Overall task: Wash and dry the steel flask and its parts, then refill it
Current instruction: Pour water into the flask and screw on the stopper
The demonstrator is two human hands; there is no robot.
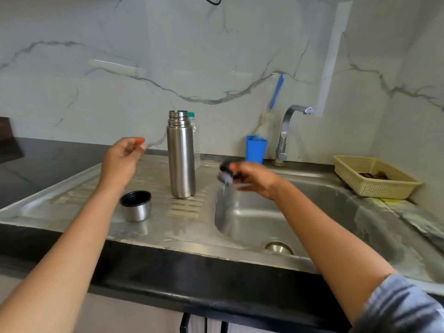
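— what's the left hand (122, 159) up to?
— holding nothing. fingers loosely curled, it hovers over the draining board (79, 188), left of the flask. i'd guess it's ready to steady it.
— and the cap?
— the cup lid (136, 205) sits mouth-up near the board's front edge, apart from the flask, probably parked there for washing. the steel flask (181, 155) stands upright with its neck open, on the board's ribs, where it can drain. a clear bottle (196, 140) stands just behind it.
— the right hand (254, 180)?
— it grips a dark stopper (225, 175), blurred, over the sink (252, 219) at its left rim, so drips fall in, i reckon. the tap (284, 131) is farther right, and i see no water running.
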